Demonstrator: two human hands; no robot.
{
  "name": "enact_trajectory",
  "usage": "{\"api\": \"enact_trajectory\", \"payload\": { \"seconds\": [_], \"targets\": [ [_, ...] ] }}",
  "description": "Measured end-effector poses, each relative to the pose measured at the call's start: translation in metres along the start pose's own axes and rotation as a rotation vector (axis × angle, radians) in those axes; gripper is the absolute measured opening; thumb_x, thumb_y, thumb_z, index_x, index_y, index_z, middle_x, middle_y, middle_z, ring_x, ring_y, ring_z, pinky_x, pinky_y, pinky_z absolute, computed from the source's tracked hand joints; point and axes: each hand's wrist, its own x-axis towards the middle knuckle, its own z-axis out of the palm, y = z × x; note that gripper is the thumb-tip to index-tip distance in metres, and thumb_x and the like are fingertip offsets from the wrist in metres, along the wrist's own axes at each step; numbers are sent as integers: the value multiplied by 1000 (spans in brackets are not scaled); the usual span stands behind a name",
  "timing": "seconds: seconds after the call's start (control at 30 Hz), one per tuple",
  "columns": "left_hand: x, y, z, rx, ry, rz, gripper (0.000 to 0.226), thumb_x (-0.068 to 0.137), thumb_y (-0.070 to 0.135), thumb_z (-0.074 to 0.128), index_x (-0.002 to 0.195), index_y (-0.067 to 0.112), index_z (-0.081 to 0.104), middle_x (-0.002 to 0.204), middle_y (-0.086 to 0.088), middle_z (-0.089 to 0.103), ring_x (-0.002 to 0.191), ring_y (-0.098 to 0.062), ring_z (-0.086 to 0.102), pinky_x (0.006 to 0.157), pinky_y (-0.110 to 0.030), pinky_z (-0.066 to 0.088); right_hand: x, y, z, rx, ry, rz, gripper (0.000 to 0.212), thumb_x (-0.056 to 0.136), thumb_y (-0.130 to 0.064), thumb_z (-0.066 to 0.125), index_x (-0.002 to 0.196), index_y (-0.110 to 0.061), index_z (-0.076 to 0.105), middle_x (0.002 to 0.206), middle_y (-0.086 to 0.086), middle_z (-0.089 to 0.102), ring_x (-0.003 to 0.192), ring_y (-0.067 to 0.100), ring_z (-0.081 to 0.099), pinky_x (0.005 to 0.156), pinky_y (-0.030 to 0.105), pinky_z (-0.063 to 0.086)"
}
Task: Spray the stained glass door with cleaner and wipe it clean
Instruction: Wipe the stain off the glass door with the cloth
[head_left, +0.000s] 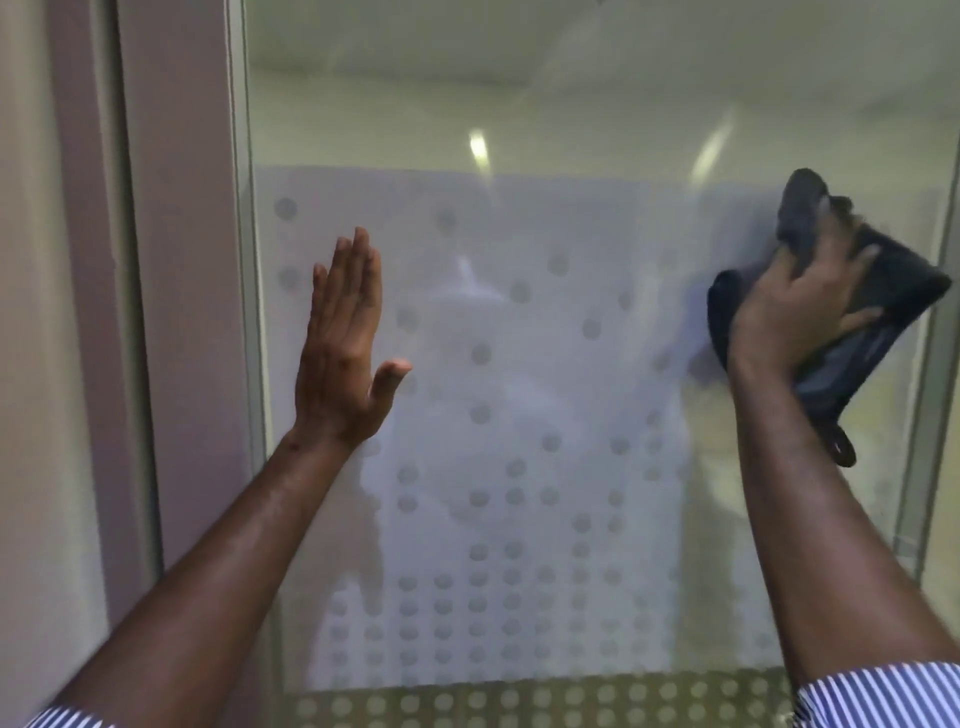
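The glass door (545, 218) fills the view, with a frosted panel and a pattern of grey dots over its lower part. My left hand (345, 345) lies flat against the glass near the door's left edge, fingers together and pointing up, holding nothing. My right hand (802, 306) presses a dark cloth (898, 301) against the glass near the door's right edge. The cloth bunches above my fingers and hangs down past my wrist. No spray bottle is in view.
A pale door frame (244, 312) and a mauve wall strip (171, 260) stand to the left of the glass. A metal frame edge (930, 415) runs down the right side. Light reflections show on the upper glass.
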Motion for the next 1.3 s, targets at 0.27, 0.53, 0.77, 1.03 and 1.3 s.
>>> {"api": "enact_trajectory", "payload": {
  "seconds": [0.27,0.53,0.77,1.03,1.3],
  "targets": [
    [-3,0,-3,-127,93,-9,105,95,76,6,156,-8,21,166,-28,17,158,-38,11,125,-64,10,-208,-79,29,-62,-332,-788,76,79,-26,57,152,-36,43,165,0,32,155,29,23,117,74,3],
    [-3,0,-3,-134,123,15,107,94,77,7,155,-10,23,165,-30,18,157,-41,12,125,-66,9,-229,1,-6,-25,-408,-1073,65,83,-12,61,145,-31,56,160,3,40,153,30,30,115,73,15],
    [-4,-3,2,-58,102,50,103,96,74,8,156,-8,23,165,-29,19,157,-40,13,124,-66,11,-60,71,-21,-200,-189,-482,76,78,-25,51,152,-35,43,164,-1,35,154,26,27,118,71,14],
    [-4,1,-1,-72,75,52,105,95,76,11,155,-10,24,164,-31,20,156,-43,14,126,-63,10,-61,80,-29,6,-63,-33,61,93,-24,47,153,-34,42,166,-6,30,156,24,19,121,67,4],
    [-18,10,0,-249,81,-33,92,101,65,30,154,-9,26,165,-28,21,157,-42,15,125,-63,16,-196,12,-18,59,-341,-268,78,79,-22,57,153,-40,40,169,-6,22,158,21,10,120,69,3]
  ]
}}
